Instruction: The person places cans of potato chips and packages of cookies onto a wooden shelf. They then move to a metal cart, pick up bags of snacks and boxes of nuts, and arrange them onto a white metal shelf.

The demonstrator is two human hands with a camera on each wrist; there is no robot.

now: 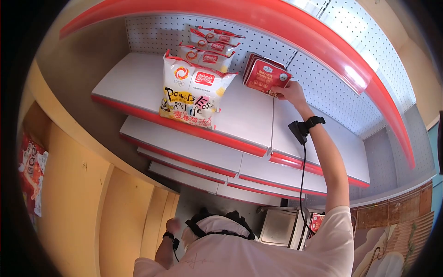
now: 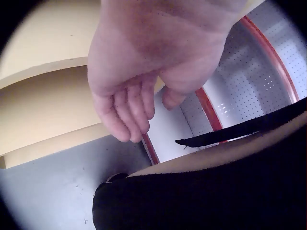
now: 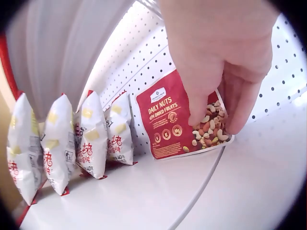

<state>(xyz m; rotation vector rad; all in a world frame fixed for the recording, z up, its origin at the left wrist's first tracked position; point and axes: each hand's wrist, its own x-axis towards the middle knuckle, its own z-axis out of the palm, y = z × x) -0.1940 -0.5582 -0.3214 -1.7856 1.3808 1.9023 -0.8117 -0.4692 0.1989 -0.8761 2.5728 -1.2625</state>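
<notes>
My right hand (image 1: 292,93) reaches onto the upper shelf and pinches the lower right corner of a red packet of nuts (image 1: 265,76). In the right wrist view, the thumb and fingers of the right hand (image 3: 223,62) are at the side of that nut packet (image 3: 165,127), which stands upright with its base at the shelf. More red packets show just behind it in the head view. Down at my side hangs the left hand (image 1: 173,225), its fingers relaxed. The left wrist view shows the left hand (image 2: 153,52) holding nothing.
White snack bags (image 1: 196,92) stand in a row left of the nut packets. Behind rises a perforated back panel (image 1: 157,34); a red-edged canopy (image 1: 258,18) arches above. Lower shelves (image 1: 184,145) lie beneath, and a yellow cabinet (image 1: 74,184) stands at left.
</notes>
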